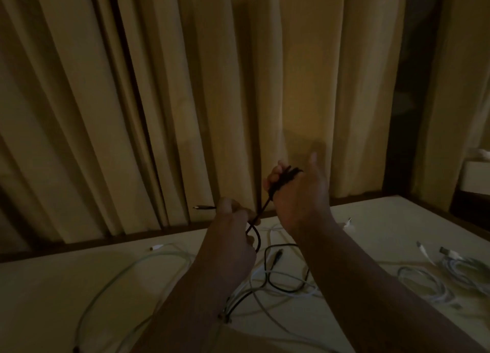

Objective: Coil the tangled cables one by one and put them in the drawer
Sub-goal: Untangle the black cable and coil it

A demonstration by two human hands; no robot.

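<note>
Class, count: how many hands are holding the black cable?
2. The left hand pinches the black cable near its plug; the right hand has it wound round its fingers. No other hands show.

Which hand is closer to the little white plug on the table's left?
Left. The left hand, pinching the black cable, is right of the white plug; the right hand is farther right, higher up.

loose cables point(278, 281) strewn mid-table point(53, 286) — curtain point(185, 87) close behind
</note>
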